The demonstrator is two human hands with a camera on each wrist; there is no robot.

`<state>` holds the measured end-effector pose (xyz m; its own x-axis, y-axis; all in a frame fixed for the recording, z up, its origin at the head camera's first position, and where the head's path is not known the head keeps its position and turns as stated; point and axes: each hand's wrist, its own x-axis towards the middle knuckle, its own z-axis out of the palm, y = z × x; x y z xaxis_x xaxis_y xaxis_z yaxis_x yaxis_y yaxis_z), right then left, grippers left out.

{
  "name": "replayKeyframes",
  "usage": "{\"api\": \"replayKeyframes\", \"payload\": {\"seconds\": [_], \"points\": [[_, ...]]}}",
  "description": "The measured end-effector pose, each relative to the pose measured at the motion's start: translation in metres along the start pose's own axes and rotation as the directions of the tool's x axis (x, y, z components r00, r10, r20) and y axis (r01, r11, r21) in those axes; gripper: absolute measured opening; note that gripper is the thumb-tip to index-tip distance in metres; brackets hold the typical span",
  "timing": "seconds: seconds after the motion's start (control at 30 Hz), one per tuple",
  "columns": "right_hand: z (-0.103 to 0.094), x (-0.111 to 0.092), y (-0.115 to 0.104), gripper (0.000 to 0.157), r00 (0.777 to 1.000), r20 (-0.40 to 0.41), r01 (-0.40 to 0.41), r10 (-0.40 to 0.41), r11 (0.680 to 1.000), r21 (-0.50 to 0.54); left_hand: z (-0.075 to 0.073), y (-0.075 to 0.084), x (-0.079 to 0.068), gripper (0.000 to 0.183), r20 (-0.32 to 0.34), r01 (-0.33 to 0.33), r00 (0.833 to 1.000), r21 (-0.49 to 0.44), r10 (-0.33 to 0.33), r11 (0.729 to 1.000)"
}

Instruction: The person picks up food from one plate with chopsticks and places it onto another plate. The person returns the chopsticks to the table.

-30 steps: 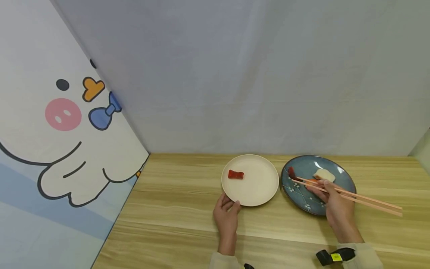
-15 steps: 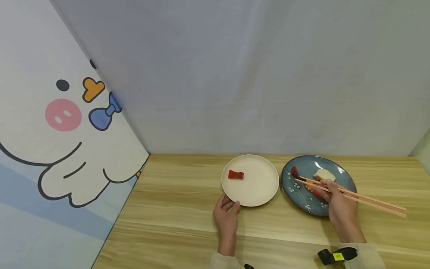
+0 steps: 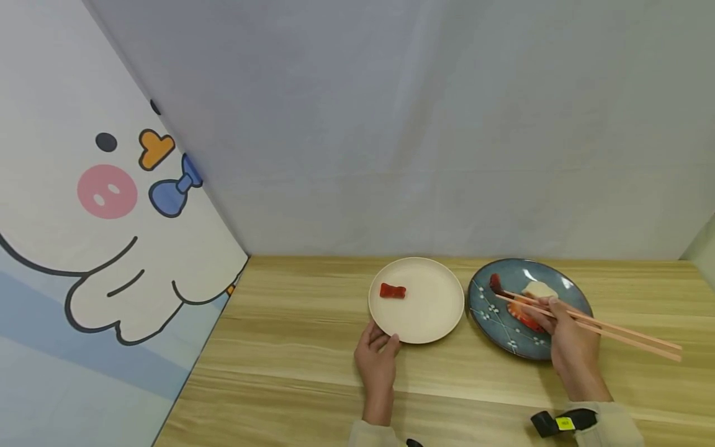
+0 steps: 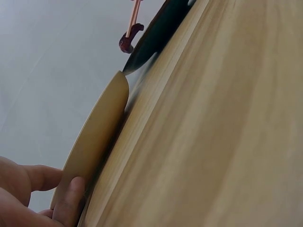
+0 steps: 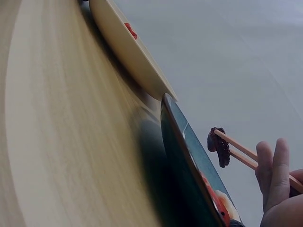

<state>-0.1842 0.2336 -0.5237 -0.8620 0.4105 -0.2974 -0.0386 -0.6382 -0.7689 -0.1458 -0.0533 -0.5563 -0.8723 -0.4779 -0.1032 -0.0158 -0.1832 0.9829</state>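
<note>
My right hand (image 3: 572,344) holds a pair of pinkish chopsticks (image 3: 625,335). Their tips pinch a dark red octopus tentacle piece (image 5: 219,146), its suckers visible in the right wrist view, raised above the blue plate (image 3: 491,332). On that plate lie an orange-red striped piece (image 3: 522,315), partly behind the hand and chopsticks, and a whitish piece (image 3: 539,289). With fingers and thumb at its near-left rim, my left hand (image 3: 377,360) grips the cream plate (image 3: 430,310). A small red piece (image 3: 393,291) lies on the cream plate's left half.
Both plates stand side by side near the back of the wooden table (image 3: 279,347), their rims almost touching. A grey cloth wall (image 3: 357,136) rises behind, and a cartoon-printed panel (image 3: 50,248) borders the left side.
My right hand has shifted a little to the right, and the chopsticks have carried the tentacle piece rightward over the blue plate. The left hand and cream plate have stayed put.
</note>
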Motion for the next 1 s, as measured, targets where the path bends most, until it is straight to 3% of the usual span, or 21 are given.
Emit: {"api": "replayKeyframes", "payload": {"seconds": [0.43,0.63,0.87,1.0], "points": [[-0.0011,0.0052,-0.0009,0.03,1.0,0.016,0.026,-0.026,0.999,-0.034,-0.0001,-0.0011,0.0003,0.062,0.011,0.011,1.0,0.007,-0.011,1.0],[-0.0026,0.0081,-0.0026,0.029,1.0,-0.013,0.018,-0.019,0.997,-0.081,0.001,-0.0009,0.0015,0.062,0.002,0.017,1.0,0.009,-0.017,1.0],[-0.0028,0.0106,-0.0018,0.028,0.999,-0.028,0.036,-0.037,0.999,-0.035,0.0012,-0.0003,0.0012,0.061,0.007,0.014,1.0,0.011,-0.014,1.0],[-0.0034,0.0105,-0.001,0.028,0.999,-0.024,0.046,-0.047,0.997,-0.058,0.0008,-0.0013,0.0017,0.062,0.005,0.016,1.0,0.013,-0.016,1.0]]}}
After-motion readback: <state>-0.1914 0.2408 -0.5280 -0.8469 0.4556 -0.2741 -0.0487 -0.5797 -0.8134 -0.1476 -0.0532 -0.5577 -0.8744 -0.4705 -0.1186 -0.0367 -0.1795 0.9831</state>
